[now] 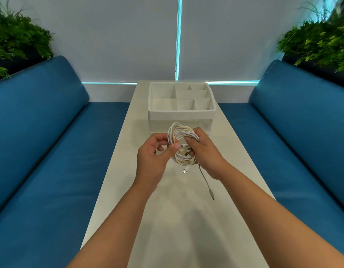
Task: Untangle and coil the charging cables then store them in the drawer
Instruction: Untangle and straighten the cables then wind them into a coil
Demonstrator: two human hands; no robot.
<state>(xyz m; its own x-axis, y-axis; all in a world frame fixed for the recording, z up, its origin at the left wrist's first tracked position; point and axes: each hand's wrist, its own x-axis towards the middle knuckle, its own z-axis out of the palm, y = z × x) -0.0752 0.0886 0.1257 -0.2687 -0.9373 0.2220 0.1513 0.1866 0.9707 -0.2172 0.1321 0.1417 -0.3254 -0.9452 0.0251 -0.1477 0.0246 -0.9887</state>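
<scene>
Centrally, coil of white charging cables (181,144) held up above table (175,219), between both hands, just in front of organiser. Loops bunched into rough ring — several strands, some cream-tinted, not neatly aligned. USB plugs visible inside ring near its lower middle. One short white connector end (185,169) hanging just below coil. One thin grey cable tail (206,182) trailing down from under right side of coil, ending in plug (212,196) near table surface; contact with table cannot be told.

Left hand (154,157) gripping left side of coil — thumb across front of strands, fingers curled behind. Right hand (203,149) gripping right side, thumb pressed onto loops from front, fingers wrapped around back. Both forearms bare, reaching in from bottom of view.

Just beyond coil: white desktop organiser (181,113) on far end of table, top tray split into several open compartments, translucent drawer front (159,126) below, partly hidden by coil and hands; drawer appears closed.

Outward: blue upholstered benches (41,151) along both sides of table. Green plants (16,41) in upper corners, left and right. Pale blinds behind, with bright teal strip (179,37) running vertically between them.
</scene>
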